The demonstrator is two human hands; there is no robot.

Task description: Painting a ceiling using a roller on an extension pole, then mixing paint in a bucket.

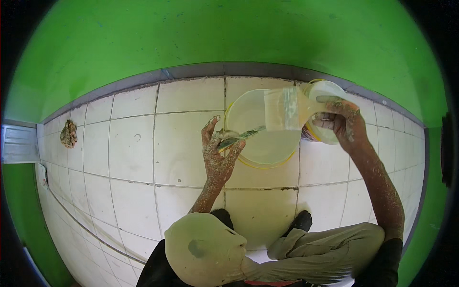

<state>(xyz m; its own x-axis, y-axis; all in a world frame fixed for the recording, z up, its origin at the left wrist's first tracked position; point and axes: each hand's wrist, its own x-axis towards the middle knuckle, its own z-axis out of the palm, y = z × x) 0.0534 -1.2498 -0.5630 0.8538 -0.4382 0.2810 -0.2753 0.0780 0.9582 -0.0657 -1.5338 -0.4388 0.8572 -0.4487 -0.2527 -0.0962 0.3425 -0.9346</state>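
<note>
Item 1: left hand (219, 155), speckled with pale spatter, fingers curled and pinched around the near end of a flat stirring stick (241, 137). The stick's long axis runs from lower left to upper right, its far tip pointing over the rim of the bucket and under the bag.

Item 2: right hand (340, 120), likewise spattered, fingers pressed closed on the bunched end of a clear plastic bag (286, 109). The bag lies roughly level, long axis left to right, open mouth pointing left above the bucket; it appears to hold a pale cream liquid, though the view is too soft to be sure.

Item 3: yellow-rimmed bucket (282, 160), standing on the tiled floor (134, 143), holding pale liquid, directly below bag and stick.

Item 4: 1 smaller white container (326, 88), just beside the bucket, behind the right hand.

Item 5: green wall (215, 33), grey skirting at its foot.

Item 6: crumpled brownish lump (69, 134), well apart at left.
</note>
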